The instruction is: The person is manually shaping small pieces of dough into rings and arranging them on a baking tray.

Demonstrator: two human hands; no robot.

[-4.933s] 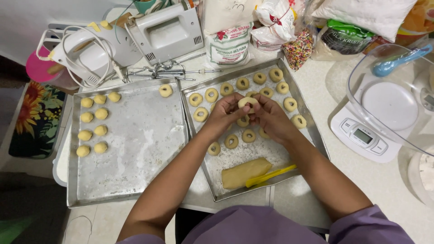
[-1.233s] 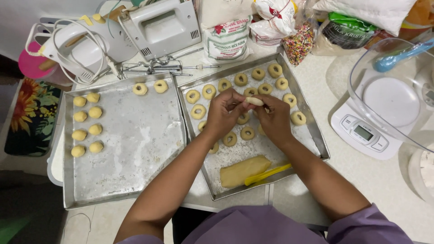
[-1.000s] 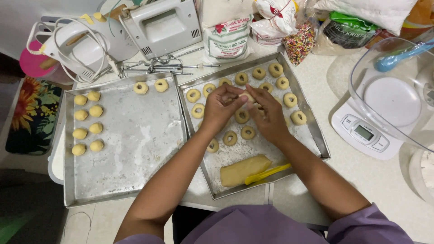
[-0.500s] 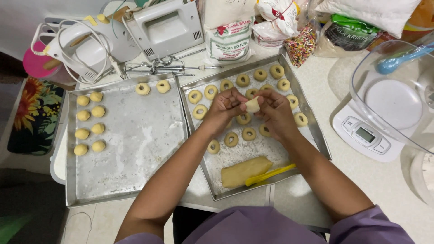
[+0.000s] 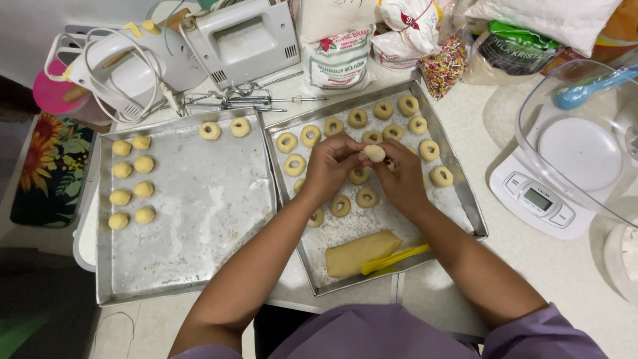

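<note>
My left hand [image 5: 331, 169] and my right hand [image 5: 401, 178] meet over the right baking tray [image 5: 465, 199] and together pinch a small pale dough piece [image 5: 374, 153] between their fingertips. Under and around them lie several ring-shaped dough pieces [image 5: 287, 142] on the floured tray. A block of yellow dough [image 5: 359, 252] rests near the tray's front edge with a yellow scraper [image 5: 396, 259] leaning on it. The left tray [image 5: 193, 219] carries several dough balls [image 5: 121, 197] along its left side and two rings [image 5: 224, 128] at its far edge.
A white hand mixer [image 5: 116, 66] with its cord, loose beaters [image 5: 229, 101] and a mixer stand [image 5: 242, 40] sit behind the trays. Flour bags [image 5: 339, 53] and a sprinkle packet [image 5: 442, 66] line the back. A clear bowl [image 5: 585, 139] stands on a kitchen scale [image 5: 531, 199] at right.
A second dough ring has appeared at the far edge of the left tray since the earliest frame. My hands now hold a new dough piece, shaping it above the right tray.
</note>
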